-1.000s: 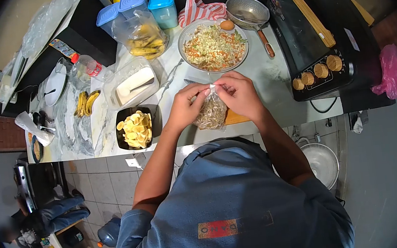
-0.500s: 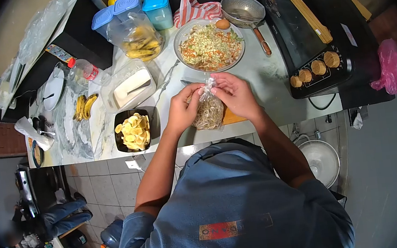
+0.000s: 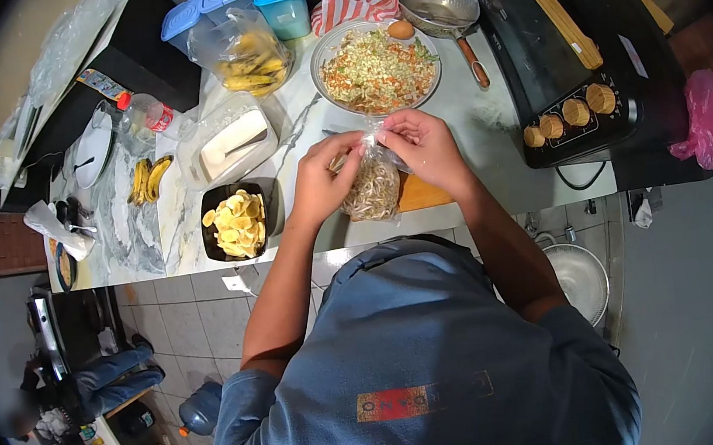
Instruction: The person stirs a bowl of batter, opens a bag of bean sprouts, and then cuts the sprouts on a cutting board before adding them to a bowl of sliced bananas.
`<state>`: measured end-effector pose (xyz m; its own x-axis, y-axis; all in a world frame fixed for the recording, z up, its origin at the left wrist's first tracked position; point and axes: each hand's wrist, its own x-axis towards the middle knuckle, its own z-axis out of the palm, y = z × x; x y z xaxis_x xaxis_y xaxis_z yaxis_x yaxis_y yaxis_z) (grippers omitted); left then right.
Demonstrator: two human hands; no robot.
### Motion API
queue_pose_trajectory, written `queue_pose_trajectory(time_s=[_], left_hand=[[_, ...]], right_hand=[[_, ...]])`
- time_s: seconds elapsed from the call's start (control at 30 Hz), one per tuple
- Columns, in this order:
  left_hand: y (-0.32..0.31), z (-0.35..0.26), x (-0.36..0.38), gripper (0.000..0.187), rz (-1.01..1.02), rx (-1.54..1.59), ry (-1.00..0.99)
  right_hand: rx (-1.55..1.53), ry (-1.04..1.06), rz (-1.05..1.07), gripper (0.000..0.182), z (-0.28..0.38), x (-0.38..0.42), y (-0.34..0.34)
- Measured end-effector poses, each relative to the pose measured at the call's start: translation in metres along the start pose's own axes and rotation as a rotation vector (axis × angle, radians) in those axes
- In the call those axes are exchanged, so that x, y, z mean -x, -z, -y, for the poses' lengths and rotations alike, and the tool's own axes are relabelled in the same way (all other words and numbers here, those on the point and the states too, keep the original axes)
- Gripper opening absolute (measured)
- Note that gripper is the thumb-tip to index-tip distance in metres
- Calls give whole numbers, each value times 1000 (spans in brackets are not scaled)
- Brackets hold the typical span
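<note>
- Pinching the twisted top of a clear bag (image 3: 370, 187) of pale sprouts, the left hand (image 3: 323, 182) and right hand (image 3: 420, 149) meet fingertip to fingertip above the near edge of the table (image 3: 487, 133)
- Both hands have fingers curled and closed on the plastic; the bag hangs between them, its bottom near a wooden board (image 3: 420, 193) that shows just right of it
- Just left of the bag stands a black tray (image 3: 236, 224) of yellow banana slices
- Behind the hands sits a round plate (image 3: 375, 67) heaped with shredded vegetables, an egg (image 3: 401, 30) on its far rim
- A metal strainer (image 3: 439, 4) lies right of the plate, beside a black oven (image 3: 572, 66) with four knobs
- Farther left are a white container (image 3: 229, 142), a bag of fried bananas (image 3: 246, 57), blue tubs (image 3: 283, 2), a bottle (image 3: 147, 116) and two whole bananas (image 3: 149, 177)
- Another person (image 3: 60, 401) sits on the floor at the lower left
</note>
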<state>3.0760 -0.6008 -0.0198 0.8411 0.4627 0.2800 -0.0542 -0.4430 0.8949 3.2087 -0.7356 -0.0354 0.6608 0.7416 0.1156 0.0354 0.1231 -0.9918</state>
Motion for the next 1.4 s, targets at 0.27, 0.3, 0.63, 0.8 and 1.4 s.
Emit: queue_pose_trajectory(time_s=[0.27,0.3,0.63,0.8,1.4], left_hand=[[2,-8,-5,15,-59,-326,-293],[3,-7,-7,12,-68,-310,-288],[-8,3,-4,7,-68,-144,21],[-10,7,-5,15,-30,29,87],[-8,4,-10,19,-14,-139,-152]], right_hand=[[-90,25,45,10,0,0,-2],[-91,29,49,10,3,0,-2],[-142,-152,127,20,16,-8,4],[-27,-186,80,22,10,-9,5],[-36,-260,-33,16,26,-5,-2]])
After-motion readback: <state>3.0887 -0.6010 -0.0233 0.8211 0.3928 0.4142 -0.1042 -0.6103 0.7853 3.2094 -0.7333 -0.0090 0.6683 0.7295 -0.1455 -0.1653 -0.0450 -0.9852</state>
